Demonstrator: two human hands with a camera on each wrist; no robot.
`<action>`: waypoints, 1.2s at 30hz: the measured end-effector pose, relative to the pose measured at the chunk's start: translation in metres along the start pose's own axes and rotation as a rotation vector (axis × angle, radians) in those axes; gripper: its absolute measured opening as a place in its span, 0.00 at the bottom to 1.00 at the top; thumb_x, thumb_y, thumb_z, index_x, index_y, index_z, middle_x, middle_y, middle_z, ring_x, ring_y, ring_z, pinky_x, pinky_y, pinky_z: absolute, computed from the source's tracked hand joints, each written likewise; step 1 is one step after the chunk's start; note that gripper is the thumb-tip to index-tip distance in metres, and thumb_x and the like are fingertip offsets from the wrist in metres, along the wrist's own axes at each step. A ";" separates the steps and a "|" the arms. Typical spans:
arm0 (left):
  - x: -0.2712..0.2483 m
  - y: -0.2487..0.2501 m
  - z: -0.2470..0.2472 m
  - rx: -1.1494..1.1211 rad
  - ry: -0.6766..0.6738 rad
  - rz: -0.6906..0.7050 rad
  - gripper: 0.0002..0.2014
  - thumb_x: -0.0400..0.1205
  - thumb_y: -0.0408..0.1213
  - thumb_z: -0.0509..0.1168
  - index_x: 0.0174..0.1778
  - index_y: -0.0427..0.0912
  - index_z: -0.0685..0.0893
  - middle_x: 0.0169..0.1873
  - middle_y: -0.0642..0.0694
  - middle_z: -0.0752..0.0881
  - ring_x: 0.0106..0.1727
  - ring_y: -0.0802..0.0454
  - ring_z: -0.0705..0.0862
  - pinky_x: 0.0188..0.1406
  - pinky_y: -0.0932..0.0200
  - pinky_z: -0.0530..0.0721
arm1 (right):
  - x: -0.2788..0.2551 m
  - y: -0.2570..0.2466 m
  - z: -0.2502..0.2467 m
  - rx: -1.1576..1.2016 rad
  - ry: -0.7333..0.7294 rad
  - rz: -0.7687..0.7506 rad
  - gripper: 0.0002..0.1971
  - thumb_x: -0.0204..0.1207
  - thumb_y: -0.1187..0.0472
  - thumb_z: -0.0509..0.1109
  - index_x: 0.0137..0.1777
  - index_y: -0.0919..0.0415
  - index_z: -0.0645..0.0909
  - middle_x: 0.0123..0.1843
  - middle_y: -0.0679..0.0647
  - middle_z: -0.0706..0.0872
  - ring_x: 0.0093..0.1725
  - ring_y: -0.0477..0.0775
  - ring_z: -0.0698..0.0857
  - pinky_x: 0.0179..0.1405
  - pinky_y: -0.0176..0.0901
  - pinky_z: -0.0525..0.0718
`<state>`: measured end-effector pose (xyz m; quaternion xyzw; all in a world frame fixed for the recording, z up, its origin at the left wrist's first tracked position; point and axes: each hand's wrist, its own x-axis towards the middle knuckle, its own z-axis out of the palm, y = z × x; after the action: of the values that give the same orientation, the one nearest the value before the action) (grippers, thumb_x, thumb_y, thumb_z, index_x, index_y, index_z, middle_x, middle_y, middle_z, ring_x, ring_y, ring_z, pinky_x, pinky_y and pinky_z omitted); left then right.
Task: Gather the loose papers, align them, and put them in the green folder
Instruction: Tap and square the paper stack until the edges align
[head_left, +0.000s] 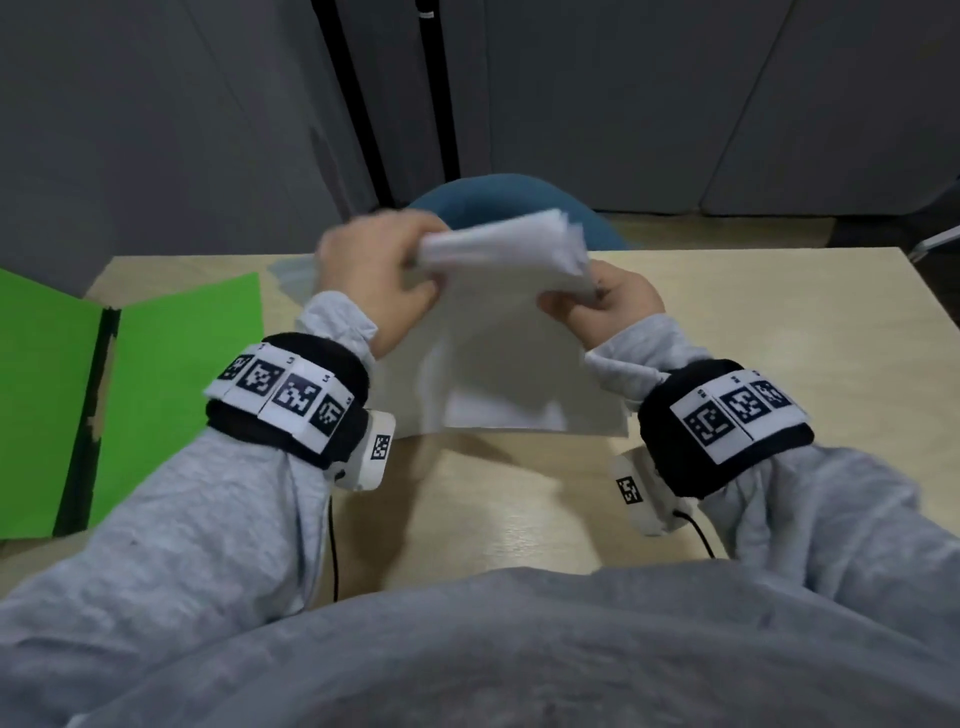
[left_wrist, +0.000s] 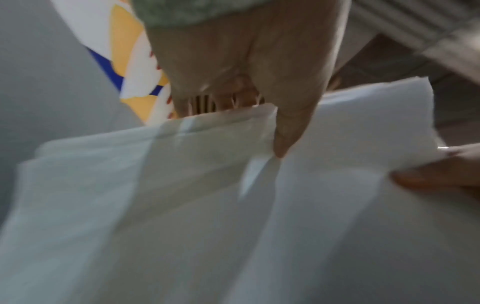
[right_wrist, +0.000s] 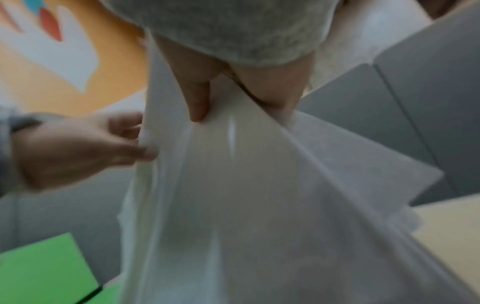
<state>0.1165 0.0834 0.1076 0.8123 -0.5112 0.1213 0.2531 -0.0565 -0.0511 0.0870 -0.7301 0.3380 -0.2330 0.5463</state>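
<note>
Papers (head_left: 498, 358): a white stack held upright at centre frame in the head view, bottom edge touching the table (head_left: 753, 332), top edges uneven.
Left hand (head_left: 374, 275): fingers curled round the stack's upper left corner.
Right hand (head_left: 608, 306): thumb and fingers pinch the upper right edge.
Green folder (head_left: 156, 384): lying open at the left edge of the frame, apart from the stack.

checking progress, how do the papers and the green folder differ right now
The papers are white and held upright off the table by the left hand and right hand; the green folder lies open and flat, untouched. The papers are bunched and uneven at the top; the folder holds nothing visible.
</note>
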 end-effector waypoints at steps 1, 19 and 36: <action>-0.005 -0.014 0.003 -0.011 0.109 -0.070 0.27 0.67 0.47 0.69 0.65 0.52 0.80 0.61 0.46 0.83 0.65 0.44 0.80 0.65 0.48 0.77 | 0.001 0.003 -0.002 0.037 0.013 0.028 0.05 0.73 0.65 0.74 0.39 0.54 0.84 0.40 0.57 0.88 0.39 0.48 0.83 0.45 0.40 0.85; -0.026 -0.050 0.022 -1.007 0.211 -0.597 0.11 0.76 0.30 0.67 0.49 0.50 0.83 0.42 0.60 0.92 0.46 0.60 0.88 0.52 0.57 0.85 | 0.010 0.017 -0.011 0.348 0.284 0.122 0.03 0.72 0.63 0.72 0.44 0.55 0.85 0.41 0.54 0.88 0.42 0.54 0.87 0.47 0.48 0.86; -0.059 -0.044 0.041 -0.817 0.297 -0.748 0.21 0.69 0.38 0.78 0.58 0.44 0.86 0.48 0.51 0.89 0.46 0.63 0.88 0.47 0.71 0.83 | 0.001 0.057 -0.011 0.249 0.398 0.089 0.09 0.71 0.58 0.75 0.49 0.51 0.81 0.41 0.46 0.87 0.41 0.46 0.85 0.43 0.36 0.83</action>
<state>0.1268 0.1224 0.0332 0.7486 -0.1533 -0.0711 0.6411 -0.0775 -0.0689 0.0359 -0.5813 0.4395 -0.3880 0.5643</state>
